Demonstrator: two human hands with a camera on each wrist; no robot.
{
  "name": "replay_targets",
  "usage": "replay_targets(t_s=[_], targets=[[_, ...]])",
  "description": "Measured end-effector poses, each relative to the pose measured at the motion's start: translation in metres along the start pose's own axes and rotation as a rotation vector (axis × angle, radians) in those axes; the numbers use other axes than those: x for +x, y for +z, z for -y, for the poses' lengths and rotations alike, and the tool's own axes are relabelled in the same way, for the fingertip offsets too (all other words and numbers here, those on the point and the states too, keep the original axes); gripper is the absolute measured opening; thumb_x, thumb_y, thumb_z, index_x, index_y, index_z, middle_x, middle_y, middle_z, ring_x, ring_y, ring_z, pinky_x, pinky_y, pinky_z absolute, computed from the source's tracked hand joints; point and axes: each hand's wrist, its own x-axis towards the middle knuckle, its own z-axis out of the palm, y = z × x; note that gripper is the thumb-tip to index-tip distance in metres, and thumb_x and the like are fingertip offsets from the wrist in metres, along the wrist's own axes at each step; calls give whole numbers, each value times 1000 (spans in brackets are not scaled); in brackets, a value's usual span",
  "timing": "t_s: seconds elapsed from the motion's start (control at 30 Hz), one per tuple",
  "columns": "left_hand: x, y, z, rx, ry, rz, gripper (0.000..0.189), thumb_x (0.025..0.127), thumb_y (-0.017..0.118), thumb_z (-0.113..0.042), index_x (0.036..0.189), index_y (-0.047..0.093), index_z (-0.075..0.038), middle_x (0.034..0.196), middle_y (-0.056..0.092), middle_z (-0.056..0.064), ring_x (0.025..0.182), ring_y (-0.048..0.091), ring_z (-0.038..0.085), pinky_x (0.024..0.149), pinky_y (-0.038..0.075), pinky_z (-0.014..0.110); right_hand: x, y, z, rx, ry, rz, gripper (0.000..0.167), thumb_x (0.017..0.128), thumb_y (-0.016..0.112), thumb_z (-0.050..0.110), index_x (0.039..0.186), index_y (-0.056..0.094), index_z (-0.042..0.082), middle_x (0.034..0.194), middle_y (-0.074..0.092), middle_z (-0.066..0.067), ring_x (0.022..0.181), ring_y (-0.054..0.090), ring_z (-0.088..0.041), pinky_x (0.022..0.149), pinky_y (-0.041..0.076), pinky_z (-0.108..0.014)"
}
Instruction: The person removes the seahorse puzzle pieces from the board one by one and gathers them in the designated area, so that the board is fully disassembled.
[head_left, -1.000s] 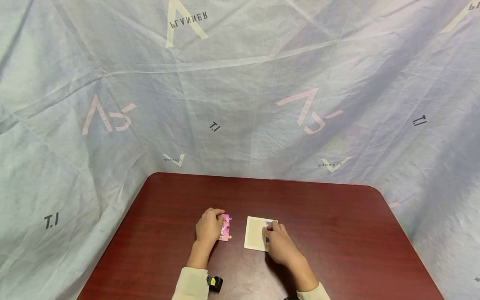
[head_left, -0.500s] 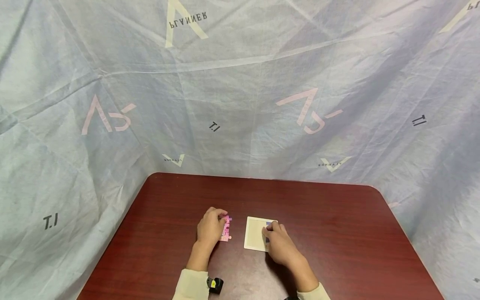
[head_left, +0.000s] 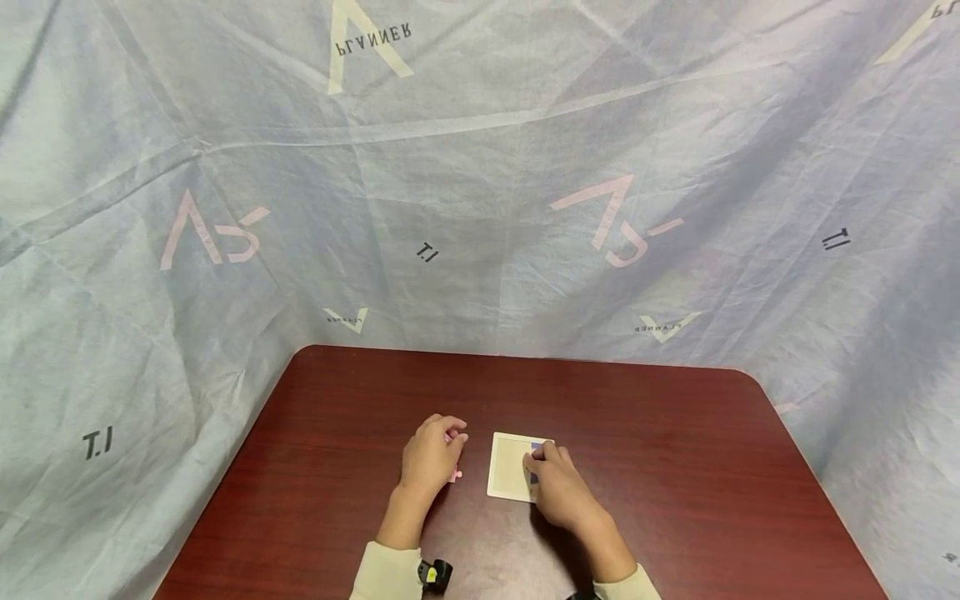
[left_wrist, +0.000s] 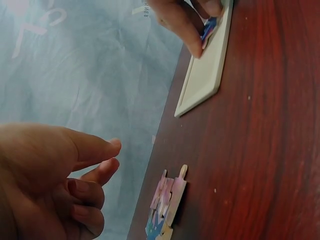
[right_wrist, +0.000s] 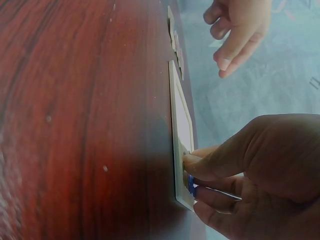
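Note:
A square cream puzzle tray (head_left: 510, 471) lies flat near the middle of the table. My right hand (head_left: 558, 483) is over its right side, thumb and fingertips pinching a blue puzzle piece (right_wrist: 191, 184) inside the rim. Part of that piece is hidden by the fingers. To the tray's left, joined pink and purple puzzle pieces (left_wrist: 167, 200) lie on the wood, mostly covered by my left hand (head_left: 431, 457) in the head view. The left wrist view shows that hand raised apart from them, loosely curled, with a gap between thumb and forefinger and nothing held.
The dark red table (head_left: 660, 442) has rounded far corners. Pale printed cloth (head_left: 480, 183) hangs behind it and along both sides. A black wrist camera (head_left: 435, 575) sits at my left cuff.
My left hand has moved slightly right, covering more of the pink pieces in the head view. The right hand and the tray have stayed in place.

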Motion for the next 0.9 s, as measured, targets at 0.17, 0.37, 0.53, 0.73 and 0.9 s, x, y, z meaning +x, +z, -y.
replay_targets(t_s=[0.17,0.37,0.53,0.73,0.9], targets=[[-3,0,-5,-9,25,8,13,92,81,-17,105,81,-14,82,64,-6,70,63,6,60,49,30,0,0,0,-1,-2,0,41,79,70,-8,118,75,3,116,61,-15,105,54,-32,95,50,-49],[-9,0,-15,-10,48,49,11,93,79,-17,103,80,-13,81,62,-7,68,54,3,58,45,25,0,-1,1,3,7,8,41,80,70,-8,120,75,3,117,61,-14,106,53,-32,95,50,-49],[-17,4,-25,-9,83,94,9,94,78,-17,102,79,-14,81,61,-8,67,50,1,58,42,22,-1,1,0,10,9,6,40,80,72,-7,119,76,4,117,61,-14,106,54,-31,95,50,-50],[-20,8,-35,12,132,114,11,93,80,-18,103,79,-12,83,64,-6,69,55,3,58,44,22,0,2,-1,-5,-8,-11,39,80,74,-7,117,76,3,116,62,-14,105,55,-32,95,50,-50],[-23,11,-40,21,154,141,14,93,80,-18,105,80,-11,82,63,-6,68,52,2,57,42,21,1,3,-3,-10,-6,-5,38,79,74,-7,116,76,4,115,62,-14,105,55,-33,95,50,-50]])
